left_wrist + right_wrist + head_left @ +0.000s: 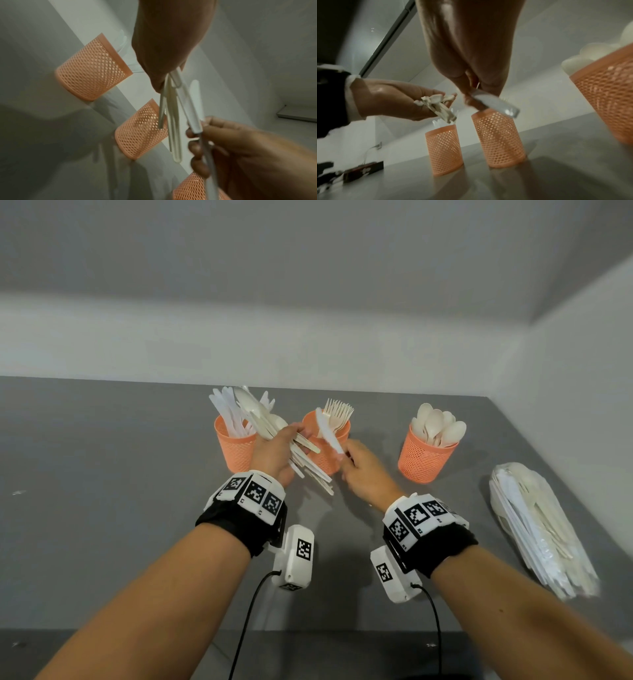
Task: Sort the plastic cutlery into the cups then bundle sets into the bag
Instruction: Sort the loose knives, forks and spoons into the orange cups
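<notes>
Midway through bundling: left hand (274,455) gripping a mixed bundle (301,453); right hand (364,470) pinching a knife (328,433); bag (537,525) already part-filled.

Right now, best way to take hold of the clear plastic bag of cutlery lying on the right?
Grip the clear plastic bag of white cutlery across its middle, coming from above with fingers spanning its narrow width. It lies flat on the grey table, long axis running near to far, so the sides are exposed. Likely loose inside; an end grip may let pieces slide.
</notes>
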